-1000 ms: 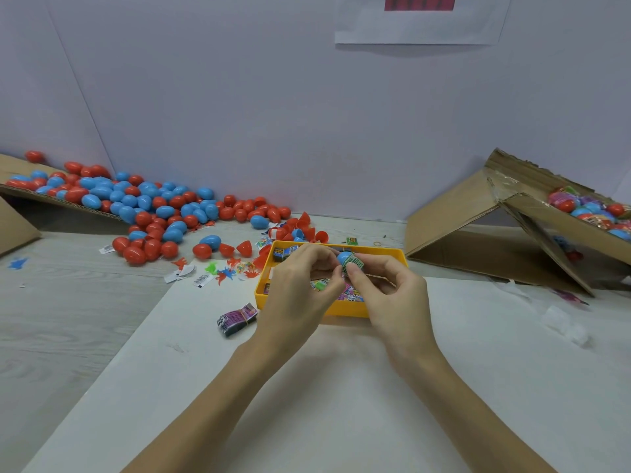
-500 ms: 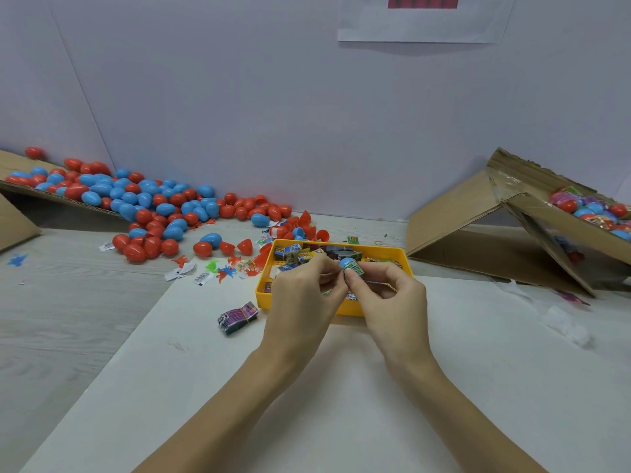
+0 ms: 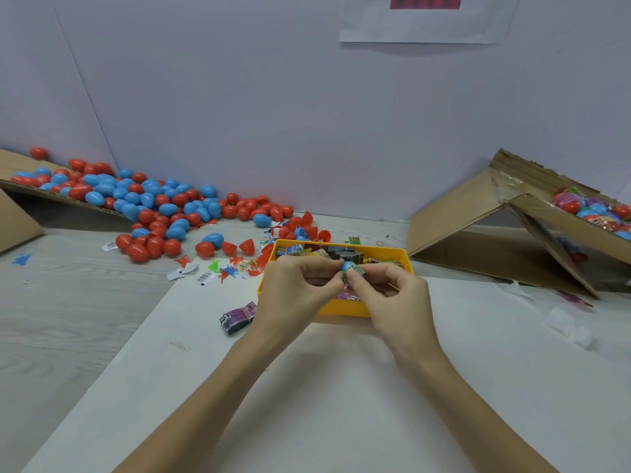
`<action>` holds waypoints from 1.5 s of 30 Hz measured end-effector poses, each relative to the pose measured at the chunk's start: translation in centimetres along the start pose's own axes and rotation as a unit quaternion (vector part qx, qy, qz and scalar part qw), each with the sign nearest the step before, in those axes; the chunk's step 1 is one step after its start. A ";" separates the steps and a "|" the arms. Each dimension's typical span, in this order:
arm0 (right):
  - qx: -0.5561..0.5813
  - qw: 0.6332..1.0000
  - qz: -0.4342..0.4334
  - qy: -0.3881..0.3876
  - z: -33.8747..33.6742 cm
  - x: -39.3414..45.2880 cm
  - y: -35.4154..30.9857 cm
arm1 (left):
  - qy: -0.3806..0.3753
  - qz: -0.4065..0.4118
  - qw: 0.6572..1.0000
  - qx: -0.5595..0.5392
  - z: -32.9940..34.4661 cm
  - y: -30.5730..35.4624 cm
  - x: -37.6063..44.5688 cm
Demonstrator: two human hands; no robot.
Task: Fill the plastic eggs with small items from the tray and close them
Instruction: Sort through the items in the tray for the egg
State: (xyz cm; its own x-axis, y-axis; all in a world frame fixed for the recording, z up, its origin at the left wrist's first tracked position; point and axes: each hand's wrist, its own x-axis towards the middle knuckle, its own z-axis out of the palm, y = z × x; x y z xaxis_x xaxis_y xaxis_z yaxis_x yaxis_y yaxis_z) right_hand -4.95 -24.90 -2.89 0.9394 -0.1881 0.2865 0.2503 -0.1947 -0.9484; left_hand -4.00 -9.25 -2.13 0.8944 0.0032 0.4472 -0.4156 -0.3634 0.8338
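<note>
Blue egg half point(image 3: 347, 266) lower than before

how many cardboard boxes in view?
2. One cardboard box lies tipped at the far left, with red and blue eggs spilling from it. The other cardboard box lies at the far right, holding more eggs. Both run past the frame edge.

Two hands up front, left hand point(image 3: 293, 288) and right hand point(image 3: 397, 295). One yellow tray point(image 3: 345, 307). One blue egg half point(image 3: 346, 266) pinched between them. Red and blue eggs point(image 3: 136, 203) heaped far left, too many to count. Two cardboard boxes point(image 3: 478, 213), one each side.
</note>
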 end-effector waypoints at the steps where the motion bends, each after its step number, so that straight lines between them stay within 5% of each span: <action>1: -0.006 1.000 -0.001 -0.002 0.0 -0.1 0.0 | 0.005 0.005 1.000 -0.001 0.0 -0.1 0.0; 17: 0.098 0.994 0.045 -0.031 -0.4 0.0 -1.0 | -0.044 -0.032 0.993 -0.102 -1.1 -0.2 1.0; 23: 0.173 0.973 0.109 -0.110 -0.1 0.0 -1.3 | -0.106 -0.029 0.981 -0.157 -1.3 0.1 1.0; 27: 0.194 0.969 0.114 -0.102 0.0 -0.1 -1.5 | -0.064 -0.002 0.985 -0.159 -1.1 0.2 1.0; 34: 0.199 0.969 0.098 -0.107 -0.4 0.2 -1.0 | -0.035 -0.033 0.985 -0.166 -0.5 0.1 0.9; 38: 0.047 0.996 0.013 -0.075 -0.4 0.1 -0.9 | -0.021 -0.054 0.983 -0.175 0.0 0.1 0.6; 45: 0.007 0.995 -0.087 -0.056 0.2 -0.5 -1.4 | -0.032 -0.140 0.935 -0.324 -0.8 0.5 0.8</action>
State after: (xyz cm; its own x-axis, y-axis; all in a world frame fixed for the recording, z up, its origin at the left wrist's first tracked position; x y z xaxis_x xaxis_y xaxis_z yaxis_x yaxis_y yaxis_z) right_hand -5.75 -24.31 -1.73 0.9018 -0.0439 0.4300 0.4136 -0.2007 -0.8880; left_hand -3.61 -8.72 -1.14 0.9826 -0.0492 0.1792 -0.1582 0.2851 0.9454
